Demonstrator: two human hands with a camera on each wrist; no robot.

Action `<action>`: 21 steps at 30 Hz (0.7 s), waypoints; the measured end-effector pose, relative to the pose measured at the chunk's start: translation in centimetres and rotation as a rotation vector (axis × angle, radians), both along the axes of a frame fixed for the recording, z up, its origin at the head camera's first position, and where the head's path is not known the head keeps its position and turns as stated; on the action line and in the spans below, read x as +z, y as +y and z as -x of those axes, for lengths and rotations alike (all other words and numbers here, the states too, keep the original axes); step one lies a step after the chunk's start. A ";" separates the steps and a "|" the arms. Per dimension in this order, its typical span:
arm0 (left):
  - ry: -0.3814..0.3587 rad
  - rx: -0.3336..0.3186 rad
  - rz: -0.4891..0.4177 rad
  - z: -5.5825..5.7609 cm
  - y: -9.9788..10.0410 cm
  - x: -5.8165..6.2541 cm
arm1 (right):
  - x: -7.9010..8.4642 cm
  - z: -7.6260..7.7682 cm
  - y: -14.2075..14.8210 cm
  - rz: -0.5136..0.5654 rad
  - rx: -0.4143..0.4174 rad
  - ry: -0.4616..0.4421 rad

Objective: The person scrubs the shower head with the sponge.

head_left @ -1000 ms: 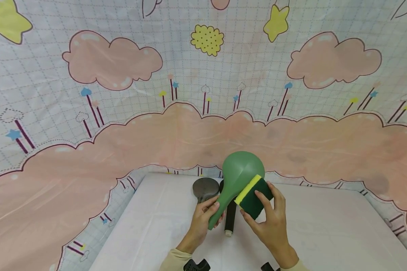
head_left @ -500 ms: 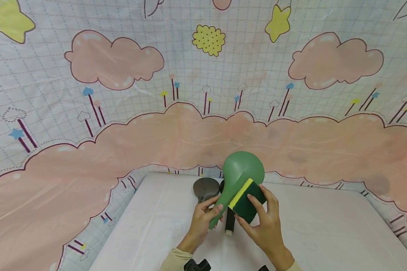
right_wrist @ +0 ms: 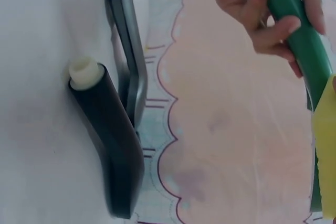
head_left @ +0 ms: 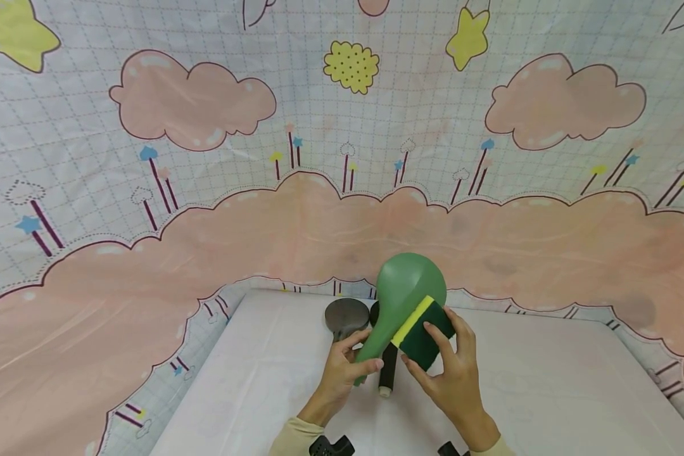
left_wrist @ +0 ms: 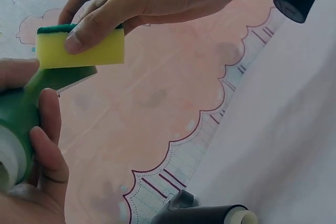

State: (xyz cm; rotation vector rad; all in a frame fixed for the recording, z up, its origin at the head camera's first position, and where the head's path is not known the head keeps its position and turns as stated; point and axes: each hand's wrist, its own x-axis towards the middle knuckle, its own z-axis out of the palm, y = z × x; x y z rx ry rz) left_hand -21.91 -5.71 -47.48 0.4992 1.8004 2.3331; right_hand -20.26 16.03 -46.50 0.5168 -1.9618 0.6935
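Nudged slightly toward the far right corner of the tabletop [head_left: 547, 380], the sponge [head_left: 418, 339], pinched in the right grip [head_left: 457, 373], meets the green shower head [head_left: 407, 284] clasped by the left grip [head_left: 338, 369] before the far edge, rubbing seemingly unfinished, two dark shower heads [head_left: 346, 316] [head_left: 388, 375] lying unheld.

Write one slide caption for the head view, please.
The left hand grips a green shower head; the right hand holds a sponge up to it.
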 end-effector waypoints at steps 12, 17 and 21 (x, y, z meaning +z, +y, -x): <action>0.096 0.023 0.058 -0.2 0.3 0.0 | 0.5 0.1 1.2 0.053 -0.067 -0.033; 0.096 0.027 0.067 -0.3 0.3 0.1 | 0.3 0.0 0.9 0.054 -0.055 -0.036; 0.098 0.043 0.094 -0.4 0.4 0.1 | 0.1 0.0 0.4 0.044 -0.033 -0.030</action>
